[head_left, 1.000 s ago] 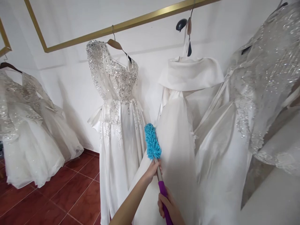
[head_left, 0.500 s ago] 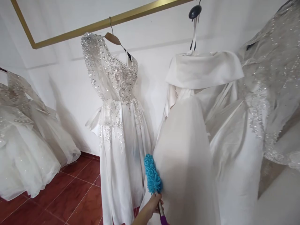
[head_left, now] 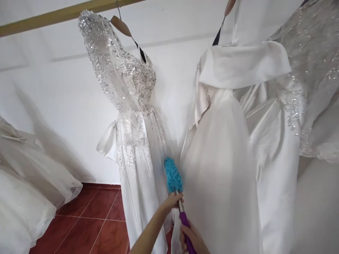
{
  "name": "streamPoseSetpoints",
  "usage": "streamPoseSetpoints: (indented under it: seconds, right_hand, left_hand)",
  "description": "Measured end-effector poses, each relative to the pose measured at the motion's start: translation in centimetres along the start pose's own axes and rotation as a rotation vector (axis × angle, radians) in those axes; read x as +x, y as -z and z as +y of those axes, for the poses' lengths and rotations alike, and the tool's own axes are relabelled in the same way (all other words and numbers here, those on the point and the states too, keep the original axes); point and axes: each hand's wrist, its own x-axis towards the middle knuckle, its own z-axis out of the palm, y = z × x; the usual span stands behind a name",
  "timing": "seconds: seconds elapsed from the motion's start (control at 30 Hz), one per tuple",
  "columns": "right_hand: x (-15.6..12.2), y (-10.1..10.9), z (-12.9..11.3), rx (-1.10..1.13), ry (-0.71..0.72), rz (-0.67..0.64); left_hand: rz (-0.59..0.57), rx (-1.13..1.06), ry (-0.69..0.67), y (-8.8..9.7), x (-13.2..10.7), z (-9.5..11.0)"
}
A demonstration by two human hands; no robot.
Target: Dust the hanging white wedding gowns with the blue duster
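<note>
Head view: both hands hold the duster [head_left: 173,179], left hand [head_left: 172,201] nearer its blue head, right hand [head_left: 192,238] lower on the purple handle, shaft pointing up-left against the plain white gown [head_left: 219,169].

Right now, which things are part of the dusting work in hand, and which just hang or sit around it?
In use:
- blue fluffy duster with purple handle
- left hand, gripping the metal shaft
- right hand, gripping the purple handle
- plain white satin gown with folded collar, beside the duster head

Just around:
- sequinned beaded white gown
- glittery lace gown
- tulle gown
- gold hanging rail
- red tiled floor
</note>
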Motion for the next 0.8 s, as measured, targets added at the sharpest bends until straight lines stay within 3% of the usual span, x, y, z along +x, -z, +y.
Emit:
streamPoseSetpoints:
  seconds: [0.13,0.23,0.33,0.4,0.47,0.57,0.8]
  right_hand:
    - [0.6,-4.9,-5.3,0.056,0.180,0.032]
    - [0.5,-7.8,-8.6,0.022,0.299,0.027]
    - [0.3,-9.8,-10.1,0.007,0.362,-0.005]
    - [0.2,-10.7,-10.2,-0.010,0.369,-0.014]
    - [0.3,-11.5,-9.5,-0.033,0.372,-0.018]
    - [0.7,-12.5,-7.3,-0.082,0.332,0.007]
    - [3.0,-12.8,0.9,-0.051,0.197,0.147]
  left_hand:
    - [-0.085,-0.027,-0.207,2.0,-0.7,7.9]
    - [-0.149,-0.058,-0.404,2.9,-2.5,13.0]
    - [-0.185,-0.098,-0.534,3.9,-4.7,16.3]
    - [-0.192,-0.121,-0.578,4.8,-5.6,17.0]
    - [-0.179,-0.132,-0.581,5.9,-5.8,16.4]
    - [-0.141,-0.135,-0.531,7.6,-5.1,13.8]
    - [-0.110,-0.161,-0.338,9.5,-0.9,4.1]
